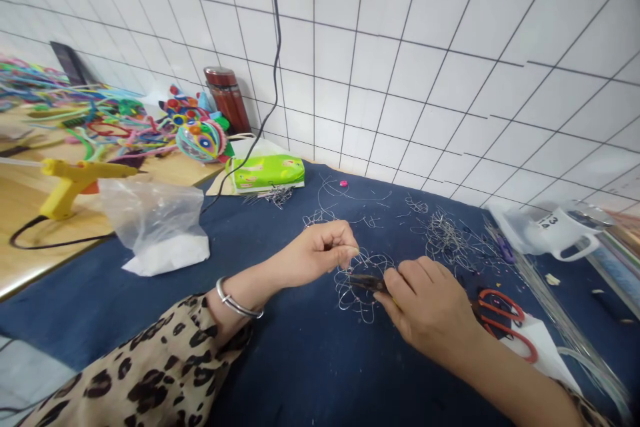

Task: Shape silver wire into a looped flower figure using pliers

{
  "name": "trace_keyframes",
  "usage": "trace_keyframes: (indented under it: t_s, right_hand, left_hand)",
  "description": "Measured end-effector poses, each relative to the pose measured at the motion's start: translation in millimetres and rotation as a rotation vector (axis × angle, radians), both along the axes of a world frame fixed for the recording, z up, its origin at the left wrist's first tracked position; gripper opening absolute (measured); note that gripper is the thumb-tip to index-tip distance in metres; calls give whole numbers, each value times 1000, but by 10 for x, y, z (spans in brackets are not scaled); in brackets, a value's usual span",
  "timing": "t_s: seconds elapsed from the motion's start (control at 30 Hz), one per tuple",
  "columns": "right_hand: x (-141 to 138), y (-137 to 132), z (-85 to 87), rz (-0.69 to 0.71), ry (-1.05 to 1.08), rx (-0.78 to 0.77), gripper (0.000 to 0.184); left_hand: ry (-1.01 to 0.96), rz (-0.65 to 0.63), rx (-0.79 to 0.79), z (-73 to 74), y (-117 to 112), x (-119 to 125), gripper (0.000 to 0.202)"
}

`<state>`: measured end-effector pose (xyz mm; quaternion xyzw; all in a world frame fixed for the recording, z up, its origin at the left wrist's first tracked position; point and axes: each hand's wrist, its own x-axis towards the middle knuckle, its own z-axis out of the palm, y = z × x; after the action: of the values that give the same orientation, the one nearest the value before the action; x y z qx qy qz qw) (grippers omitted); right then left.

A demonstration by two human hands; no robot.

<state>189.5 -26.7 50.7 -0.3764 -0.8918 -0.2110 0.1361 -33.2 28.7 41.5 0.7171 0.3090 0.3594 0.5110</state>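
My left hand [327, 247] is closed in a pinch on the thin silvery wire of a looped wire flower shape [367, 310]. This shape has several rounded loops and hangs or lies over the dark blue cloth; which of the two I cannot tell. Closed around a pair of pliers [367, 282], my right hand [430, 307] points their dark jaws left into the middle of the loops. The tip of the jaws is close below my left fingers. Most of the pliers' handles are hidden in my palm.
Red-handled scissors [500, 307] lie right of my right hand, near a tangle of wire [447, 237] and a white mug [570, 233]. Toward the left are a plastic bag [155, 213], a yellow glue gun [65, 183], a green tissue pack [267, 172] and a red flask [229, 100].
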Motion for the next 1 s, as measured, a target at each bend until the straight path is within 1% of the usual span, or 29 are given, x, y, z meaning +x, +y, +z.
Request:
trace_keyframes:
  t_s: [0.2, 0.43, 0.77, 0.9, 1.0]
  right_hand:
    - [10, 24, -25, 47, -76, 104, 21]
    - [30, 41, -44, 81, -102, 150, 20]
    - [40, 67, -106, 125, -88, 152, 19]
    - [31, 66, -103, 123, -63, 127, 18]
    - [27, 65, -104, 102, -50, 81, 17]
  left_hand:
    - [26, -45, -20, -8, 19, -7, 16]
    - [65, -78, -65, -6, 14, 4, 16]
    - [80, -115, -84, -38, 24, -4, 15]
    - [71, -94, -46, -23, 5, 2, 15]
    - [90, -63, 14, -8, -11, 8, 15]
